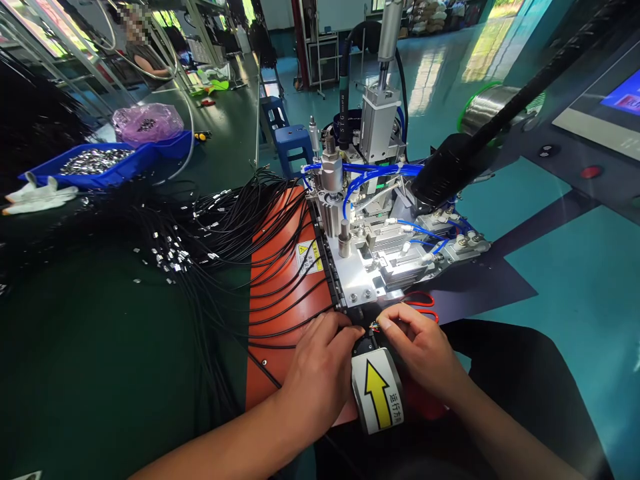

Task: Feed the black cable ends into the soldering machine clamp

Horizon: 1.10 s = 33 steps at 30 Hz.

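At the near end of the machine [357, 273], my left hand [323, 360] is closed, thumb and forefinger pinched at the end of a black cable mostly hidden under the fingers. Thin coloured wires [374, 327] stick out between my two hands. My right hand [419, 343] pinches at the tips of these wires from the right. Just below the fingertips is a rounded cover with a yellow arrow label [377, 390]. Several black cables [285, 308] lie in a row across the orange-red plate [270, 280], their ends along the machine's edge.
Bundled cables with metal connectors [173, 253] spread over the dark green table [125, 360]. A blue tray [97, 177] of small metal parts, a pink bag [147, 123] and a white glove [40, 195] lie farther left. Red-handled scissors [423, 300] and a solder-wire spool [493, 113] are right.
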Motion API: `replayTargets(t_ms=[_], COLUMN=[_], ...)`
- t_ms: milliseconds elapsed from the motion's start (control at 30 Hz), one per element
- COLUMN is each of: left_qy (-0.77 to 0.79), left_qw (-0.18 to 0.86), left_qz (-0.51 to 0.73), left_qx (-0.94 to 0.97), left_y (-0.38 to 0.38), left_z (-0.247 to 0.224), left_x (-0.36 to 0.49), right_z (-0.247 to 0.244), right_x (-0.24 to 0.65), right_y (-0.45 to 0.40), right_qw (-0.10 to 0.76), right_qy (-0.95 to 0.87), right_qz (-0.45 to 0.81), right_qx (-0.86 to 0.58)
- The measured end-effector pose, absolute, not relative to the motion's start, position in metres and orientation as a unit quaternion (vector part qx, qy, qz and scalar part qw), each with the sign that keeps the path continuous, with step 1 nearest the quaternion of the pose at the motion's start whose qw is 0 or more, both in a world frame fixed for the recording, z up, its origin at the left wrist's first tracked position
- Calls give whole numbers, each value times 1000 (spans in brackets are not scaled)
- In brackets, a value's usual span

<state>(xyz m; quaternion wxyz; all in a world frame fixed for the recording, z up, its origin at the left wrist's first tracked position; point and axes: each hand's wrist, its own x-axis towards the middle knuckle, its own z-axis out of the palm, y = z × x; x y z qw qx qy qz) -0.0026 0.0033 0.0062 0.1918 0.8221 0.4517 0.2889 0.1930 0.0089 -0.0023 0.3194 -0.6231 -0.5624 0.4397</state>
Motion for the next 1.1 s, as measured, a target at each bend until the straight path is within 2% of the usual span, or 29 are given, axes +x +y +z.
replayTargets(t_ms=[500, 1100], left_qy=[455, 451], left_qw=[188, 185], left_qz=[292, 289], left_qx=[820, 824], left_y=[3, 4], left_z=[4, 5], left_x=[-2, -2], right_z=[-4, -3], right_x=[192, 195], right_y=[11, 12], right_qw=[327, 310], right_qy=[-580, -534], right_qz=[409, 478], right_qx=[-624, -624])
